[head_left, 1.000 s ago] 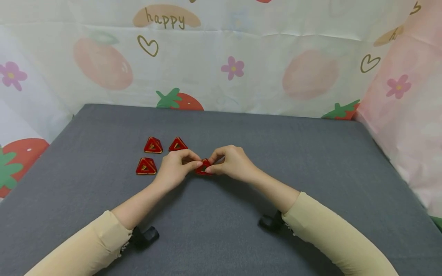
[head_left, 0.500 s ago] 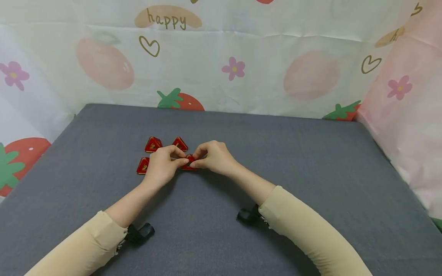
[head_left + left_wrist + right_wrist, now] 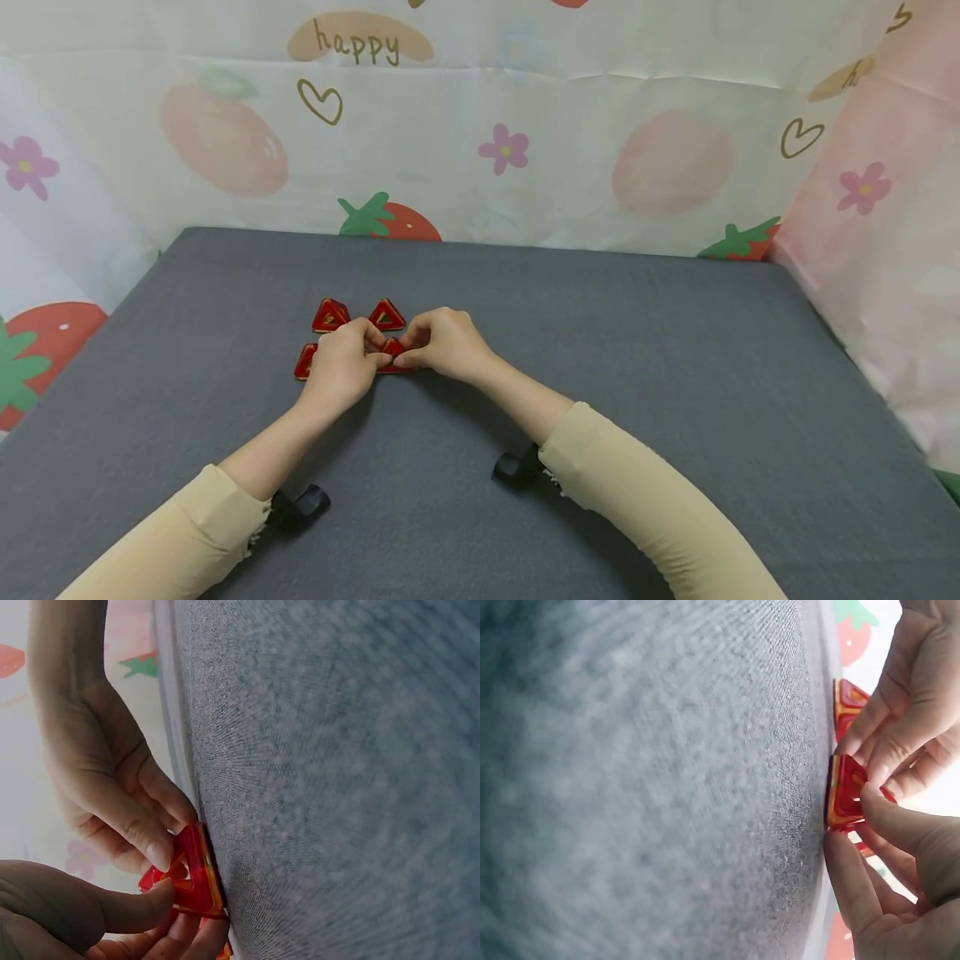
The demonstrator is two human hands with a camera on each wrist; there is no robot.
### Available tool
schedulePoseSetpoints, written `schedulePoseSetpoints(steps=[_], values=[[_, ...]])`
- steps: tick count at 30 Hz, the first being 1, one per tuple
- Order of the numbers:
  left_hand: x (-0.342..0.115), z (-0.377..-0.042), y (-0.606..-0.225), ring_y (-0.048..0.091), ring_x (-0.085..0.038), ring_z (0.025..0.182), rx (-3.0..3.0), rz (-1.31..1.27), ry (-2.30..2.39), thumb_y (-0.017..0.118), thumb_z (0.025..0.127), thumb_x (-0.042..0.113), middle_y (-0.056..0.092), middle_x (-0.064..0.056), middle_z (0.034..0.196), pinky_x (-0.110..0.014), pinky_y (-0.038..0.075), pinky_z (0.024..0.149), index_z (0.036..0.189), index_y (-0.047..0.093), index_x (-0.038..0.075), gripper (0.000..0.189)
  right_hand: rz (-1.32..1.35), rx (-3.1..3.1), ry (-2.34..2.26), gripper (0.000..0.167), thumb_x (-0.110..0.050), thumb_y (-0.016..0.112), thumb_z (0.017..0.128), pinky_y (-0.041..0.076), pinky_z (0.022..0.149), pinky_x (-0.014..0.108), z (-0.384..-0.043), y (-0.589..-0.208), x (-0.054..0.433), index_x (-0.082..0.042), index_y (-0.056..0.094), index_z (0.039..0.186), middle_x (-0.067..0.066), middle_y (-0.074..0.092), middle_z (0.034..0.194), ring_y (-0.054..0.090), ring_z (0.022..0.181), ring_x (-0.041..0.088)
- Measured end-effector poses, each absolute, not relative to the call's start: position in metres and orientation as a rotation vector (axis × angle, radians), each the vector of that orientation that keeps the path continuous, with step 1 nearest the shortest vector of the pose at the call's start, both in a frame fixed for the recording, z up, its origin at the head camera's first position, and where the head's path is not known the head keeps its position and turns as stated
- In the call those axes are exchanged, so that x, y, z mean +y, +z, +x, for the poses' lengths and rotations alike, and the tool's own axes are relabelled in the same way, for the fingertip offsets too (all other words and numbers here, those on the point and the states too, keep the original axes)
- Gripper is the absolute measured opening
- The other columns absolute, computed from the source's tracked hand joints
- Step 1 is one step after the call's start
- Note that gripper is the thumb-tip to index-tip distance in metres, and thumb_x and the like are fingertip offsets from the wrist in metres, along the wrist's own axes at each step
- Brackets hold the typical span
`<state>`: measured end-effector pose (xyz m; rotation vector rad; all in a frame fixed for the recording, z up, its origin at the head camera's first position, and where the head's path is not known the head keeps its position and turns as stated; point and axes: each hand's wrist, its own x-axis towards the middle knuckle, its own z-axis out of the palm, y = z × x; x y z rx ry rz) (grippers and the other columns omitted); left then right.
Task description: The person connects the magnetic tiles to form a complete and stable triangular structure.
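Between my two hands is a small red pyramid with yellow-edged, cut-out triangular faces. My left hand pinches its left side and my right hand pinches its right side. In the left wrist view the pyramid stands upright at the tabletop, both thumbs on its face. A second red pyramid sits just behind it and a third behind my left hand. Left of that hand, another red pyramid is partly covered by it. The right wrist view shows a neighbouring pyramid past my left fingers.
A grey cloth covers the table. Behind it hangs a white curtain printed with fruit, hearts and flowers, and a pink one closes the right side. Black wrist cameras hang under both sleeves.
Both hands have moved left along the table with the pinched pyramid, bringing it in front of the back right one. My left hand now covers more of the front left pyramid.
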<state>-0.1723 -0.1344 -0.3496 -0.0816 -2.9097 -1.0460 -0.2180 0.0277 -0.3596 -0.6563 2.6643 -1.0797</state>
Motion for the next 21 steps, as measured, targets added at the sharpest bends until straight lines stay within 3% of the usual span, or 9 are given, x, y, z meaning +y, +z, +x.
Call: schedulePoseSetpoints(steps=[10, 21], values=[[-0.132, -0.169, -0.346, 0.061, -0.029, 0.082, -2.994, -0.095, -0.952, 0.064, 0.091, 0.001, 0.066, -0.024, 0.103, -0.045, 0.053, 0.072, 0.108, 0.059, -0.006, 0.019, -0.668, 2.65, -1.077, 0.015, -0.025, 0.08, 0.083, 0.045, 0.062, 0.018, -0.216, -0.36, 0.02, -0.015, 0.078, 0.094, 0.0, 0.078, 0.093, 0.064, 0.082, 0.01], [-0.135, -0.169, -0.347, 0.06, -0.032, 0.086, -3.008, -0.088, -0.934, 0.062, 0.09, -0.002, 0.064, -0.026, 0.105, -0.049, 0.054, 0.077, 0.11, 0.059, -0.008, 0.022, -0.663, 2.639, -1.066, 0.016, -0.025, 0.081, 0.083, 0.047, 0.065, 0.018, -0.215, -0.361, 0.017, -0.015, 0.077, 0.095, 0.0, 0.078, 0.095, 0.065, 0.084, 0.01]])
